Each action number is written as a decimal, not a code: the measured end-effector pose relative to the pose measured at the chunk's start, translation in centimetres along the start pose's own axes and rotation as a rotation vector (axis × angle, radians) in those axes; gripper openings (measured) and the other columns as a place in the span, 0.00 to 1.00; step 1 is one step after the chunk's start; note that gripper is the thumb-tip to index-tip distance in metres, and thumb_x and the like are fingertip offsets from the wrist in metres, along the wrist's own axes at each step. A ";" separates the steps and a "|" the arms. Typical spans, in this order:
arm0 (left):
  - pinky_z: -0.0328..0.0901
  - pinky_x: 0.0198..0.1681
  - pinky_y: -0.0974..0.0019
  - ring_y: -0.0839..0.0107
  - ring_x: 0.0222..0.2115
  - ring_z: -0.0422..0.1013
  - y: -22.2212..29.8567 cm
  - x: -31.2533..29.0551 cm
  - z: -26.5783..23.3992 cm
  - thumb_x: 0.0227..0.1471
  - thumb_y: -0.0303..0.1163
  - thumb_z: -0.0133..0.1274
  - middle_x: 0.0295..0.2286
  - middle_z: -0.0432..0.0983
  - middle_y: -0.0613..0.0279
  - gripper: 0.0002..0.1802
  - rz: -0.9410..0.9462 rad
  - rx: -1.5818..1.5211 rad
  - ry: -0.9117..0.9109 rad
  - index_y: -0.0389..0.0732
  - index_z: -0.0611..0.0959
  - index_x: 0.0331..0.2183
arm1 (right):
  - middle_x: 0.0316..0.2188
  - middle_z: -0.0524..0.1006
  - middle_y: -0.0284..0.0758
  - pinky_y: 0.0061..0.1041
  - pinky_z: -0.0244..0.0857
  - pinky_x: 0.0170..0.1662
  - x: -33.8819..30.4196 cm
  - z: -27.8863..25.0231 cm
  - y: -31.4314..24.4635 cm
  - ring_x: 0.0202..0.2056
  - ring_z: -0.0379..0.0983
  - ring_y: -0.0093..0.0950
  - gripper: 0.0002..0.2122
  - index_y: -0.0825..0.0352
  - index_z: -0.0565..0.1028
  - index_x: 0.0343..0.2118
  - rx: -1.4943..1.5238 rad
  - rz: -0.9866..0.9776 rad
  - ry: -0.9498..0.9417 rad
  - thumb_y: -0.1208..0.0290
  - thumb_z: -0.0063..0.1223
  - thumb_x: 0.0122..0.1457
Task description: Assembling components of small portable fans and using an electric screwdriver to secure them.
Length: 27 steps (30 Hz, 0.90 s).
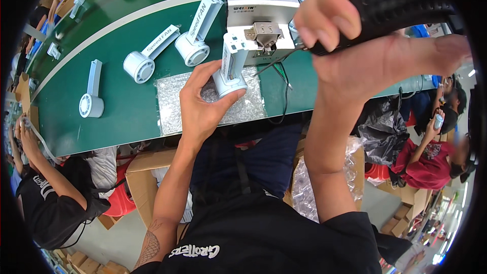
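A light blue handheld fan body (234,61) stands on a sheet of bubble wrap (170,104), its handle upward with inner parts showing. My left hand (199,102) grips its round base between thumb and fingers. In my right hand (350,63), raised at the upper right, is a black power screwdriver (398,7) with fingers wrapped round it. Its thin bit points down and left toward the fan, the tip appearing a little apart from it. Three more fans lie left of my hand: one at the far left (92,99), one midway (144,63), one nearer (195,45).
A grey metal machine (261,12) stands behind the fan, with a black cable (285,91) beside it. The green table (61,134) ends just before my body. Cardboard boxes (142,182) stand below. Other people work at the left (56,198) and right (426,162).
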<state>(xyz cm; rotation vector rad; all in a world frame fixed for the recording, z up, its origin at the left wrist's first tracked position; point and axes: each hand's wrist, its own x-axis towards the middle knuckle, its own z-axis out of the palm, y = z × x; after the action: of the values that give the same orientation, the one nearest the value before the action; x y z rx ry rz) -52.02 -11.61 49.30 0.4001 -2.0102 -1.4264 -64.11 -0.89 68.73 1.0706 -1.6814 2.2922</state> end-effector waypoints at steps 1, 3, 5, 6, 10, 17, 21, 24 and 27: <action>0.68 0.51 0.64 0.65 0.45 0.77 -0.1 0.0 -0.1 0.39 0.29 0.75 0.46 0.80 0.55 0.33 -0.010 -0.016 0.005 0.33 0.84 0.49 | 0.10 0.62 0.31 0.22 0.56 0.12 -0.3 0.0 0.3 0.09 0.57 0.21 0.47 0.66 0.64 0.27 0.290 0.044 -0.075 0.14 0.19 0.52; 0.68 0.51 0.64 0.66 0.45 0.77 -0.2 0.1 0.1 0.39 0.29 0.75 0.46 0.80 0.55 0.33 -0.011 -0.035 0.000 0.33 0.84 0.49 | 0.12 0.66 0.35 0.23 0.59 0.16 -0.3 -0.5 2.0 0.11 0.60 0.24 0.50 0.68 0.65 0.29 0.841 0.035 -0.321 0.11 0.17 0.49; 0.68 0.51 0.65 0.67 0.45 0.76 -0.3 0.0 -0.1 0.39 0.29 0.75 0.45 0.80 0.55 0.33 -0.033 -0.045 -0.006 0.32 0.84 0.50 | 0.13 0.65 0.33 0.21 0.56 0.17 -1.6 2.1 2.6 0.13 0.61 0.23 0.48 0.68 0.66 0.32 0.424 0.174 -0.136 0.14 0.24 0.52; 0.68 0.51 0.65 0.67 0.45 0.76 -0.2 -0.1 -0.1 0.39 0.29 0.75 0.45 0.80 0.55 0.33 -0.031 -0.041 -0.004 0.32 0.84 0.50 | 0.14 0.65 0.33 0.21 0.54 0.18 -1.9 2.6 2.4 0.14 0.61 0.23 0.46 0.68 0.66 0.33 0.258 0.166 -0.095 0.15 0.27 0.54; 0.68 0.51 0.65 0.67 0.44 0.76 0.1 -0.1 -0.1 0.39 0.29 0.75 0.45 0.80 0.56 0.33 -0.047 -0.048 -0.009 0.31 0.83 0.50 | 0.15 0.64 0.31 0.20 0.52 0.19 -1.2 1.8 5.1 0.15 0.59 0.22 0.43 0.67 0.66 0.37 0.417 0.293 -0.173 0.18 0.33 0.56; 0.68 0.51 0.66 0.68 0.44 0.76 0.1 -0.1 -0.4 0.40 0.29 0.75 0.45 0.79 0.56 0.33 -0.055 -0.071 -0.012 0.31 0.83 0.50 | 0.15 0.65 0.31 0.20 0.53 0.19 -1.0 2.2 5.3 0.15 0.60 0.22 0.42 0.66 0.67 0.36 0.534 -0.078 -0.333 0.19 0.35 0.56; 0.68 0.51 0.66 0.68 0.44 0.76 0.0 0.0 -0.2 0.40 0.28 0.75 0.45 0.79 0.56 0.33 -0.044 -0.070 -0.024 0.31 0.83 0.50 | 0.14 0.66 0.33 0.20 0.56 0.18 1.0 2.1 5.8 0.13 0.63 0.23 0.46 0.67 0.69 0.31 0.818 -0.306 -0.446 0.15 0.33 0.52; 0.68 0.51 0.66 0.68 0.43 0.76 0.0 0.0 -0.3 0.40 0.28 0.74 0.45 0.79 0.56 0.33 -0.052 -0.069 -0.030 0.31 0.83 0.50 | 0.12 0.66 0.34 0.21 0.55 0.16 -1.3 2.3 3.1 0.11 0.62 0.24 0.47 0.68 0.69 0.30 0.340 0.234 -0.056 0.13 0.34 0.50; 0.68 0.51 0.66 0.68 0.44 0.76 0.1 0.0 -0.2 0.40 0.28 0.74 0.45 0.79 0.56 0.33 -0.056 -0.071 -0.033 0.31 0.83 0.50 | 0.11 0.66 0.34 0.21 0.54 0.14 0.9 2.0 5.6 0.10 0.62 0.25 0.48 0.69 0.69 0.31 0.876 -0.286 -0.435 0.13 0.34 0.48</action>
<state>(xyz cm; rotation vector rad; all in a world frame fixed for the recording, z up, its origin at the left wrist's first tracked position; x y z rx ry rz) -51.86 -11.68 49.46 0.4071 -1.9819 -1.5432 -66.47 -5.02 65.03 1.9046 -0.4380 2.7460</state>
